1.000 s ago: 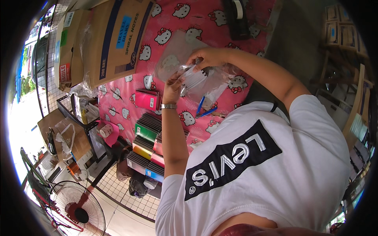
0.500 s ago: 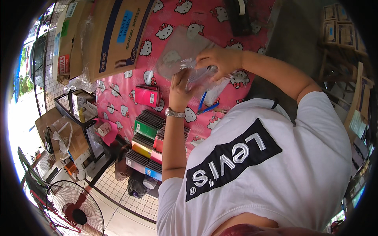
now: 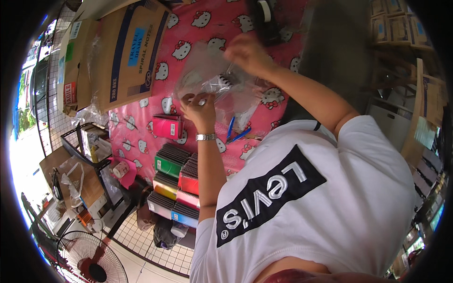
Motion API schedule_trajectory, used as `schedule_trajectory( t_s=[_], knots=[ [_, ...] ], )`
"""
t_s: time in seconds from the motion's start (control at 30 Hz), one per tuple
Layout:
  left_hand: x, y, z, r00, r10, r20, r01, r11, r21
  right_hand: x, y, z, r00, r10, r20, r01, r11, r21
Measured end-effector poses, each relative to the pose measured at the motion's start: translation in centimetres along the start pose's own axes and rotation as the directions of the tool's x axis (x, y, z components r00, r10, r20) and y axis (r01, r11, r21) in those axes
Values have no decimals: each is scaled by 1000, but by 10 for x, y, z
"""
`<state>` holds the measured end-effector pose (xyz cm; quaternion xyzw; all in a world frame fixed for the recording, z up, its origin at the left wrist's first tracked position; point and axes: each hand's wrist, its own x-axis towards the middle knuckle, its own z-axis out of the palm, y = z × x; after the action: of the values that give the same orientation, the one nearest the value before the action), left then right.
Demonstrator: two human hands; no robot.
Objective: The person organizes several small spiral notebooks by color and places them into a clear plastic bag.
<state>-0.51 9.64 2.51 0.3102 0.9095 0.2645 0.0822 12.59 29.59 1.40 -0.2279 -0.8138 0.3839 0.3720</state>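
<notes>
Here we have our left hand (image 3: 200, 110) clamped on the clear plastic (image 3: 236, 98); our right hand (image 3: 250, 55), blurred, hangs near the black object (image 3: 270, 33), grip unreadable.

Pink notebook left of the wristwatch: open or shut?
Shut: the pink notebook beside the left hand shows its cover, with no pages spread open.

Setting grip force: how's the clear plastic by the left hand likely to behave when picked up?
Probably floppy: the plastic looks crumpled near the left hand. Likely light for its size, since it looks thin enough for the pink cover to show through. Possibly slippery, given its shiny glints.
</notes>
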Motion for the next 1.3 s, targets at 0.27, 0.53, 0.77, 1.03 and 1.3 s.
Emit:
schedule_trajectory(
  t_s=[0.27,0.53,0.77,1.03,1.3],
  knots=[
    [38,15,-14,938,33,346,-65,995,80,-23,89,-84,590,807,28,-711,504,490],
    [39,0,-14,899,-71,432,206,939,-274,-91,98,-53,345,849,401,-657,-87,749],
    [27,-13,-3,927,-45,373,300,687,-662,84,-32,34,429,-114,896,-295,920,258],
    [27,-5,7,947,0,321,247,637,-730,89,42,105,-215,353,910,-292,866,-405],
    [-9,-38,3,931,364,9,-321,834,-450,30,-42,56,700,-248,670,248,964,98]
  ],
)
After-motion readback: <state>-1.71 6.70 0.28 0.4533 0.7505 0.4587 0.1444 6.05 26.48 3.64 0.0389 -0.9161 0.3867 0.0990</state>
